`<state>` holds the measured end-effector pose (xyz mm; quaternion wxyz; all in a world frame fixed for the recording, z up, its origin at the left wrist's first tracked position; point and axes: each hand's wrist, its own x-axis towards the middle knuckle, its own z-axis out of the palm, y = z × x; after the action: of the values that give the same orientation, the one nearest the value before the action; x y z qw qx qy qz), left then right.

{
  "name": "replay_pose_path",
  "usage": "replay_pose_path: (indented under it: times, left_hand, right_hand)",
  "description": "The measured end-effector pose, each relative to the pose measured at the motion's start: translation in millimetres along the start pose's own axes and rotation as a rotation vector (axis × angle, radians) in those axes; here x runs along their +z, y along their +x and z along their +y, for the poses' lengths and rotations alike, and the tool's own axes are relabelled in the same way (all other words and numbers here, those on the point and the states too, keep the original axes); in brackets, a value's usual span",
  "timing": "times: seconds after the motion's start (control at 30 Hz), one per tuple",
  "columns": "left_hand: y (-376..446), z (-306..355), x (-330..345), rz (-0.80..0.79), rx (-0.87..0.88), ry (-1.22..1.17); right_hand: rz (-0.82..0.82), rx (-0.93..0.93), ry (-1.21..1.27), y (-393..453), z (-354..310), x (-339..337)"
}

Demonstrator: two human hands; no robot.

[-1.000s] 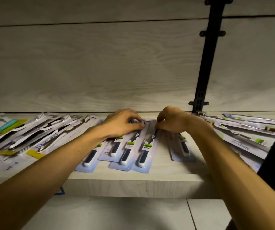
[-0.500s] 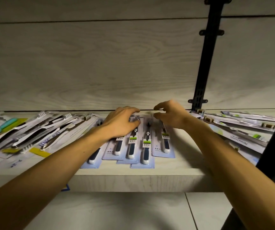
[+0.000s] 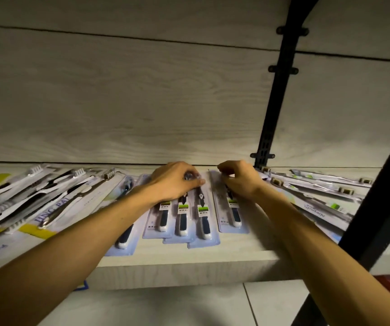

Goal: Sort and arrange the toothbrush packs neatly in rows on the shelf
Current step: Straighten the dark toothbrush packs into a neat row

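Several pale blue toothbrush packs (image 3: 182,217) with dark blue and white handles lie side by side on the wooden shelf (image 3: 180,267), overlapping a little. My left hand (image 3: 175,182) lies over the top ends of the middle packs, fingers curled and pinching them. One more blue pack (image 3: 230,208) lies a small gap to the right. My right hand (image 3: 238,182) pinches the top edge of that pack with curled fingers. Another blue pack (image 3: 124,231) sits slanted at the left, partly under my left forearm.
A spread of larger packs with white and black brushes (image 3: 38,198) covers the shelf's left part. Long slanted packs (image 3: 316,196) are piled at the right. A black upright rail (image 3: 276,95) runs up the back wall; a black post (image 3: 382,198) crosses the right foreground.
My right hand has come down and closed on the top of the rightmost blue pack, which now lies a little apart from the others. My left hand stays over the middle packs.
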<state>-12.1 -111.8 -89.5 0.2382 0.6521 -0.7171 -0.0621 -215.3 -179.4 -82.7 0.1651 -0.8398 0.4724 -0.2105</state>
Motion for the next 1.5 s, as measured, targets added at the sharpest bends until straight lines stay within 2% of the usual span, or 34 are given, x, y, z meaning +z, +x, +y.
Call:
replay_pose_path:
  times: [0.13,0.27,0.37,0.47,0.57,0.77,1.03,1.23,1.5]
  left_hand:
    - [-5,-3,2,0.077,-0.052,-0.019]
    - [-8,5,3,-0.004,-0.043,0.021]
    - [-6,6,-1,-0.109,0.007,-0.037]
    - [-4,3,-13,-0.052,-0.01,-0.136]
    - [-4,-13,-27,0.056,-0.033,-0.047]
    - [-7,-34,-25,-0.183,0.063,0.147]
    - [-8,-30,-13,-0.138,0.117,0.316]
    - [-20,-6,-10,-0.114,0.052,0.426]
    - [-28,13,-7,-0.094,0.038,0.396]
  right_hand:
    - [-0.036,-0.001,0.178,-2,-1,1]
    - [-0.018,0.041,0.421,-2,-5,3]
    - [-0.011,0.056,0.458,-3,-9,4]
    - [-0.002,0.004,0.39,-3,-12,9]
    - [-0.023,-0.055,0.254,-3,-18,13]
    - [-0.064,-0.069,0.07,-2,-23,17]
    - [-0.083,-0.081,0.036,-3,-24,19]
    - [-0.082,-0.072,0.0,2,-25,21]
    - [0.006,-0.018,-0.065,0,-24,14]
